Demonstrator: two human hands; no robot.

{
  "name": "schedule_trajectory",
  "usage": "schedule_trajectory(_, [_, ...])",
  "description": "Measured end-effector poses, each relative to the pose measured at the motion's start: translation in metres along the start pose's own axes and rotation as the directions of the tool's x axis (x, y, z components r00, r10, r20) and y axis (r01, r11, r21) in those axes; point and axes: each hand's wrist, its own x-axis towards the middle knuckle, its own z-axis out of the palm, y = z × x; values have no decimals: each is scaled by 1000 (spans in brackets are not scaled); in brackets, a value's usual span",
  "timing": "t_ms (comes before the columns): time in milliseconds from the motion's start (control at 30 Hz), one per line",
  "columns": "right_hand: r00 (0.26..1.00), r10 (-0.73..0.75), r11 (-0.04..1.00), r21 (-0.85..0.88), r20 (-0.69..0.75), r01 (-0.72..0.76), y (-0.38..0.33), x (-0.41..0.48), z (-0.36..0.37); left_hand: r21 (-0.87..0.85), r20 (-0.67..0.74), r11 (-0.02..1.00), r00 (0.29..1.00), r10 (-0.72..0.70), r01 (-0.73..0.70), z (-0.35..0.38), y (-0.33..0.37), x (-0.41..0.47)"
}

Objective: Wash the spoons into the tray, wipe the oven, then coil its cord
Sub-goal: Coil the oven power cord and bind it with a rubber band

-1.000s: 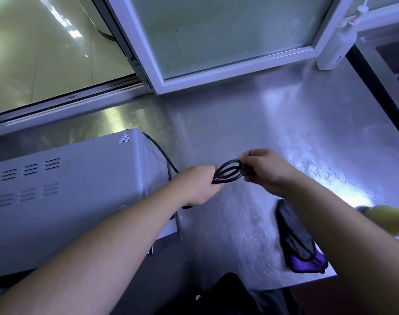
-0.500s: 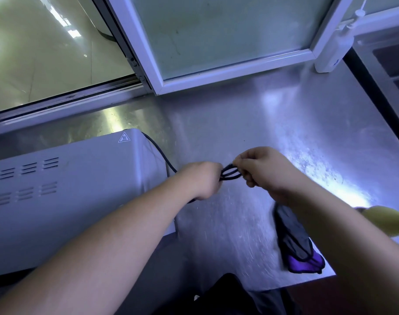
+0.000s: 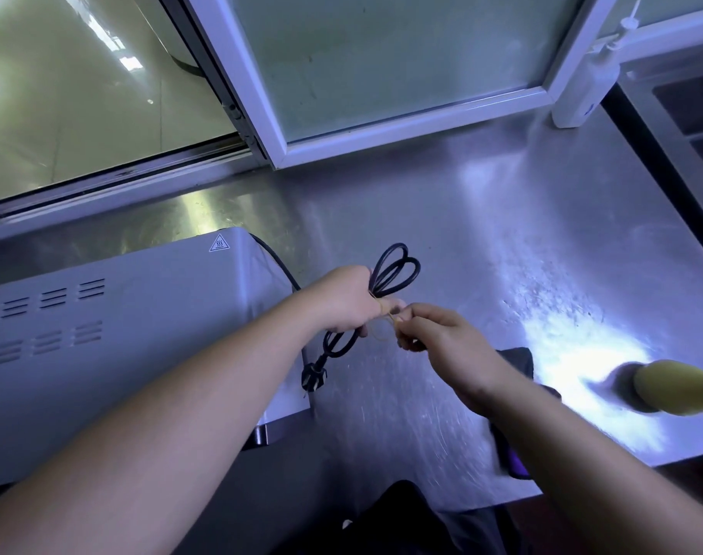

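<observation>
Cord [image 3: 395, 270], light and springy, sits folded in loops just beside the oven [image 3: 121, 334], fingers of the left hand [image 3: 347, 300] clamped round its middle, likely the best hold, while the right hand [image 3: 438, 338] pinches what looks like a thin rubber band [image 3: 386, 317].

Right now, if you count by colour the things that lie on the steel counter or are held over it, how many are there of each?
Black: 1, the cord
White: 2, the oven and the bottle
Yellowish: 2, the thin band and the rounded object at the right edge
Dark with purple: 1, the cloth
Total: 6
</observation>
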Motion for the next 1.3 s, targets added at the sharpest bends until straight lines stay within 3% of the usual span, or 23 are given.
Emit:
schedule_trajectory(100, [997, -6, 999, 40, -74, 9, 9, 1, -3, -43, 88, 997, 994, 67, -64, -6, -3, -1])
schedule_trajectory(200, [980, -79, 974, 197, -184, 115, 17, 3, -1, -148, 119, 980, 981, 153, -135, -10, -9, 0])
schedule_trajectory(300, [945, -139, 887, 388, -295, 252, 19, 5, 0, -180, 123, 968, 972, 199, -175, -13, -13, 1])
schedule_trajectory(433, [938, -199, 735, 590, -284, 334, 15, 8, 0, -159, 95, 958, 962, 257, -240, -14, -14, 1])
schedule_trajectory(500, [958, -156, 722, 635, -239, 276, 13, 11, 1, -175, 40, 944, 956, 291, -280, -13, -15, 1])
schedule_trajectory(667, [998, 42, 801, 599, -40, -10, 9, 14, 12, -266, -24, 911, 947, 321, -315, -6, -17, 0])
schedule_trajectory(767, [969, 209, 714, 657, 131, -243, 12, 14, 19, -219, -41, 929, 954, 298, -299, -2, -20, -1])
schedule_trajectory(933, [842, 392, 543, 646, 371, -537, 25, 18, 21, -166, -2, 943, 957, 291, -287, 2, -21, -6])
schedule_trajectory(1100, [791, 418, 404, 689, 446, -602, 20, 26, -2, 53, 52, 929, 930, 365, -367, 3, -22, -17])
schedule_trajectory(1300, [778, 426, 353, 707, 462, -613, 17, 26, -24, 379, 114, 816, 897, 427, -436, 5, -17, -24])
